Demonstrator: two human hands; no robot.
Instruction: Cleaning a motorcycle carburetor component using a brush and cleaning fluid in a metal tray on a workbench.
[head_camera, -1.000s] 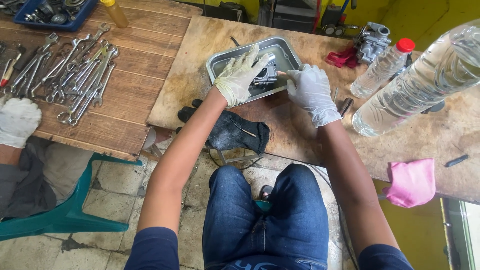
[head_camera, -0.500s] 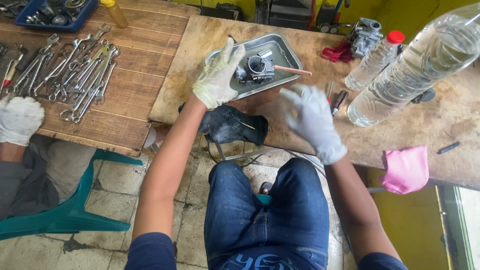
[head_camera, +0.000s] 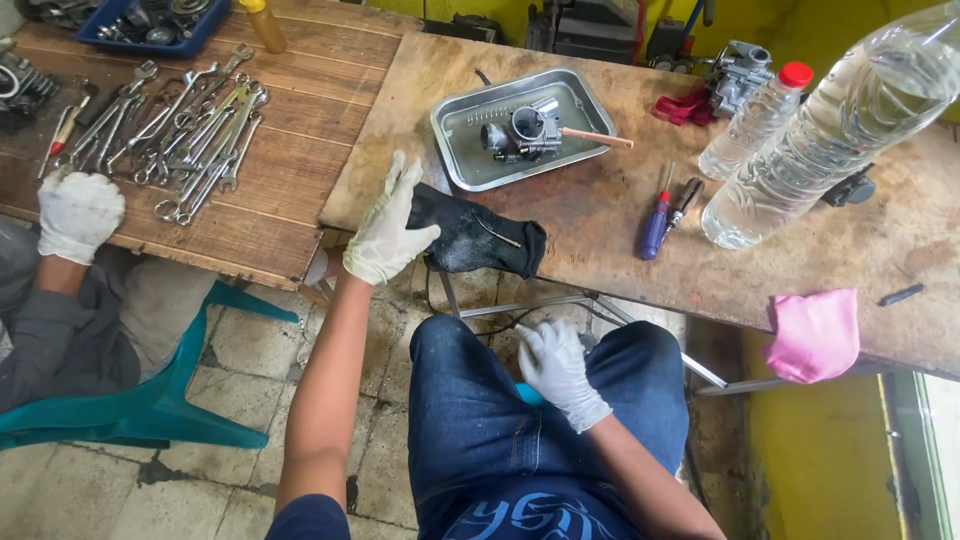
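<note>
Taking the metal tray (head_camera: 455, 150) on the plywood table (head_camera: 620, 230) as the landmark: far to its left, a co-worker's gloved hand (head_camera: 78, 212) rests on the edge of a plank bench (head_camera: 270, 180), just below a spread of wrenches (head_camera: 190, 125). Above those wrenches, at the far left corner, sits a blue bin of parts (head_camera: 150, 22) with a yellow bottle (head_camera: 264, 24) beside it.

Below and left of the tray, the person's left hand (head_camera: 385, 228), in a white glove, is open with fingers spread; it lies against the left end of a black cloth (head_camera: 480, 238) that drapes over the table edge just under the tray. It closes on nothing.

Inside the tray lies a carburetor (head_camera: 522, 132), with a copper-coloured tube (head_camera: 598, 138) sticking out to the right over the rim.

Well below the tray, the right hand (head_camera: 556, 368), also gloved, rests loosely curled on the jeans-clad thigh, holding nothing that can be seen.

Right of the tray lie a blue-handled screwdriver (head_camera: 655, 224) and a dark-handled tool (head_camera: 684, 202) side by side. Farther right stand a small red-capped water bottle (head_camera: 757, 118) and a large clear bottle (head_camera: 840, 130); a second carburetor (head_camera: 738, 72) and red rag (head_camera: 685, 105) sit behind them. Lower right, a pink cloth (head_camera: 815, 335) hangs at the table edge.
</note>
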